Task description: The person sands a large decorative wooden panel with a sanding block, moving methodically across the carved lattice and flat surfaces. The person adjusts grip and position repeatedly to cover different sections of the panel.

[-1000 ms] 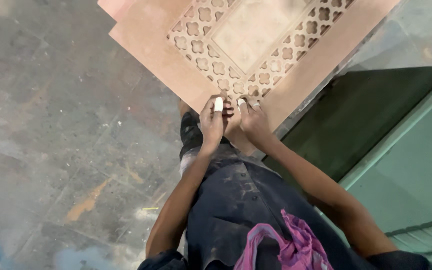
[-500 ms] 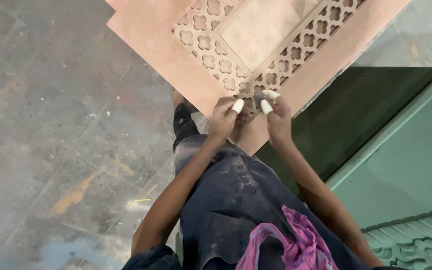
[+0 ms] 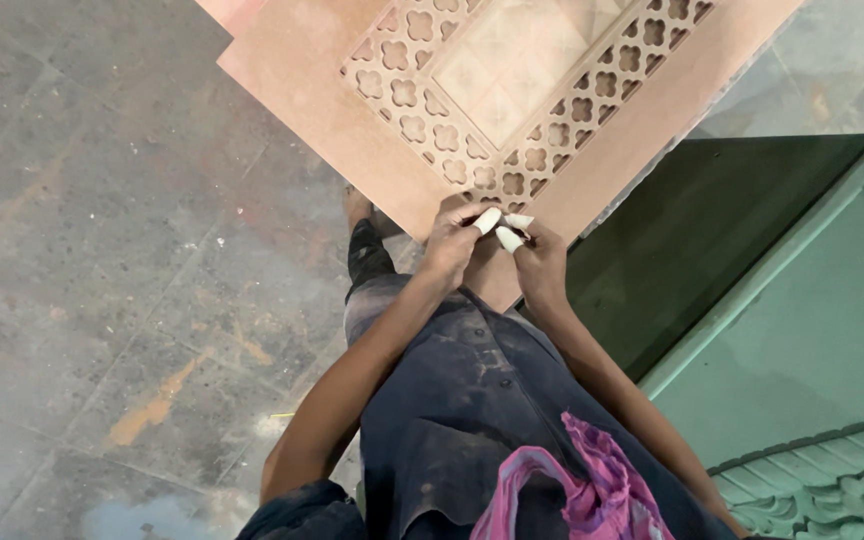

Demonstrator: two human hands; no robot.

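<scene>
My left hand (image 3: 455, 238) and right hand (image 3: 542, 262) meet just below the near edge of the pinkish carved board (image 3: 352, 95), which lies on the grey stone floor (image 3: 102, 250) ahead of me, its border cut through with rows of flower-shaped holes around a plain middle panel. White wraps (image 3: 508, 238) cover at least 3 of my fingertips. The fingers of both hands are curled in close together, pinching at one another; whether they hold anything between them I cannot tell. A green panel (image 3: 812, 300) lies to my right.
</scene>
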